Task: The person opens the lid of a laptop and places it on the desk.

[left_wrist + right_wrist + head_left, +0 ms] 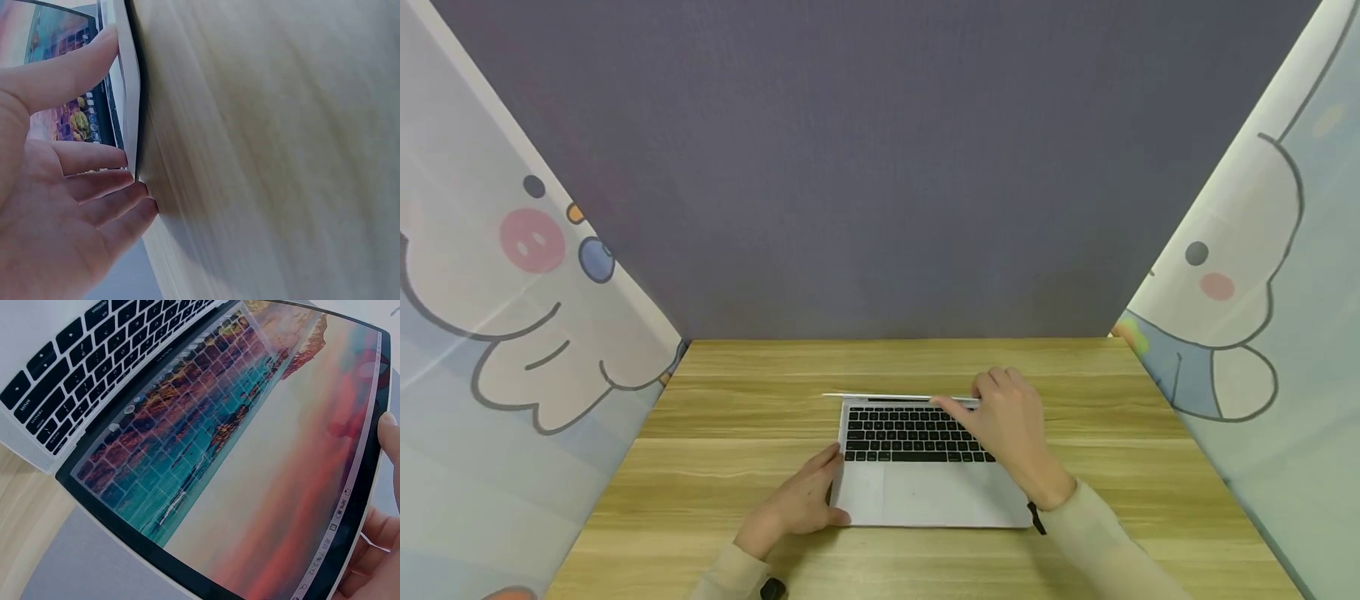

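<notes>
A silver laptop (928, 496) lies on the table, its black keyboard (895, 435) uncovered and its lid raised, seen almost edge-on in the head view. My right hand (1013, 421) pinches the top edge of the lid near the right corner, thumb on the screen side and fingers behind. In the right wrist view the lit screen (250, 462) shows a colourful coast picture and mirrors the keys. My left hand (801, 498) rests against the left side of the base, thumb by the front corner. Its fairly straight fingers (119, 215) touch the base edge in the left wrist view.
The wood-grain table (737, 408) extends around the laptop on all sides. A dark grey panel (895, 167) stands at its back edge. Light cloths with cartoon animals, a left cloth (467, 375) and a right cloth (1307, 392), flank it.
</notes>
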Demonstrator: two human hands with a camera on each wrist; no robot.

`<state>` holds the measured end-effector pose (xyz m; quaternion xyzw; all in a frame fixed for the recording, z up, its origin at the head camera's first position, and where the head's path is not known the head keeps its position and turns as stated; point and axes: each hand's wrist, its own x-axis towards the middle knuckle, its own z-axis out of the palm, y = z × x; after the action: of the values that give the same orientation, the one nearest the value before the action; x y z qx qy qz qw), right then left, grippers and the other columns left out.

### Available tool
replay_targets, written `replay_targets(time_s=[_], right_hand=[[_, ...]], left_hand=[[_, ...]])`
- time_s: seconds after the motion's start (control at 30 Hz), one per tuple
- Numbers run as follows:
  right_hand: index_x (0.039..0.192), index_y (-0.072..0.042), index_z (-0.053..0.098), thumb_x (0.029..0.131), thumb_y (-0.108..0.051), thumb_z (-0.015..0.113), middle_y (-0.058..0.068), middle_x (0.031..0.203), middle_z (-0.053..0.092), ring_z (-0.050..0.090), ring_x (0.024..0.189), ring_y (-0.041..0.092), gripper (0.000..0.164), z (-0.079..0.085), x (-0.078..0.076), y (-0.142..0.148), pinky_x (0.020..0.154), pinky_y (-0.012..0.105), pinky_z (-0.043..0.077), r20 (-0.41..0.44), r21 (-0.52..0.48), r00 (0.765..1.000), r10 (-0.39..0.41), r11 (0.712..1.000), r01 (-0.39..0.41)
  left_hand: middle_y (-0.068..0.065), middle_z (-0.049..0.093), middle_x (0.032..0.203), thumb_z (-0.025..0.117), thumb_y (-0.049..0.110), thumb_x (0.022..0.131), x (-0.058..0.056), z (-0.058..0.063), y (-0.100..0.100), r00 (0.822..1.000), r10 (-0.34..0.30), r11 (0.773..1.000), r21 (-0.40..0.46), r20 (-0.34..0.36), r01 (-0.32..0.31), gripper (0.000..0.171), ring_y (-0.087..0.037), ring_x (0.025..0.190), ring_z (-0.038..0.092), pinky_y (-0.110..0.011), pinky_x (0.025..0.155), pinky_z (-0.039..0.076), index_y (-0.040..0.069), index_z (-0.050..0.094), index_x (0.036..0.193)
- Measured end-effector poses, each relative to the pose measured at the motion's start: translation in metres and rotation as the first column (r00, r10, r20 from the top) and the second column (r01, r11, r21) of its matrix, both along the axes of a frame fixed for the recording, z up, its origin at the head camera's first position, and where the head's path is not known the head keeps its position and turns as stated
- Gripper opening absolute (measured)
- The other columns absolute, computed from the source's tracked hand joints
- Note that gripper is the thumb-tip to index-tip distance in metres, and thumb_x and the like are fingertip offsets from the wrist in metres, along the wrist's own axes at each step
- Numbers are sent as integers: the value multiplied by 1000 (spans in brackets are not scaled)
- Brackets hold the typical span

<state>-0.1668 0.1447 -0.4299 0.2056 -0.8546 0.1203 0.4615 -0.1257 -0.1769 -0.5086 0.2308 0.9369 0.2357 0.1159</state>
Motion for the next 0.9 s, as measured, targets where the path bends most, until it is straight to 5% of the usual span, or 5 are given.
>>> replay_targets(time_s=[0.5, 0.9], right_hand=[[60, -6, 58, 90, -83, 32, 3, 58, 52, 40, 50, 20, 86, 12, -11, -3, 47, 32, 36, 85, 13, 995, -52, 999, 51], [53, -11, 44, 93, -82, 29, 2, 51, 42, 30, 46, 18, 83, 21, -26, -4, 43, 30, 25, 35, 34, 995, -89, 996, 88]], left_hand=[[-30, 29, 159, 87, 27, 78, -1, 3, 2, 999, 9, 1000, -20, 32, -9, 92, -43, 146, 33, -55, 116, 32, -17, 42, 144], [-30, 29, 159, 87, 28, 77, 0, 1, 2, 999, 11, 1000, -7, 30, -11, 93, -44, 145, 34, -56, 115, 34, -17, 42, 144]])
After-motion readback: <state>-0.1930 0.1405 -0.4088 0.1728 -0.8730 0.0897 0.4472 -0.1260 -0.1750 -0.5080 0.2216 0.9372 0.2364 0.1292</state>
